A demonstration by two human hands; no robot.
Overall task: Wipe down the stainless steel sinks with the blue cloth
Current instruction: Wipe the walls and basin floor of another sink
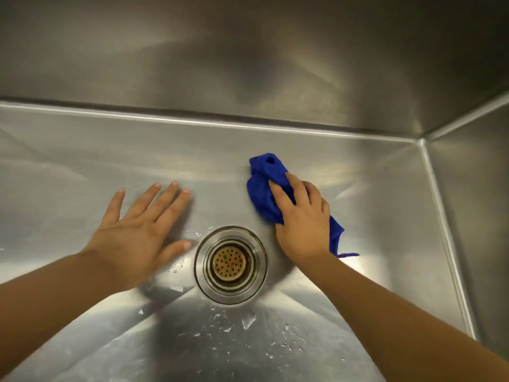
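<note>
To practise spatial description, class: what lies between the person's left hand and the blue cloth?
In the head view, only bare sink floor separates the left hand from the blue cloth; the drain sits nearer the camera, below that gap.

Sink [344, 161]: stainless steel with a brushed finish and satin sheen. The floor reflects light in broad, soft streaks.

Back wall [248, 51]: same steel, duller, with cloudy smears.

Corner seams [220, 124]: smooth, and brighter than the adjoining panels.

Drain flange [200, 260]: polished metal, glossy, formed in concentric rings.

Strainer basket [229, 261]: perforated metal, brass-toned, matt and discoloured.

Water droplets [248, 321]: scattered on the floor around the drain, glistening.

Blue cloth [260, 194]: soft textile with a fuzzy nap, matt, crumpled.
</note>
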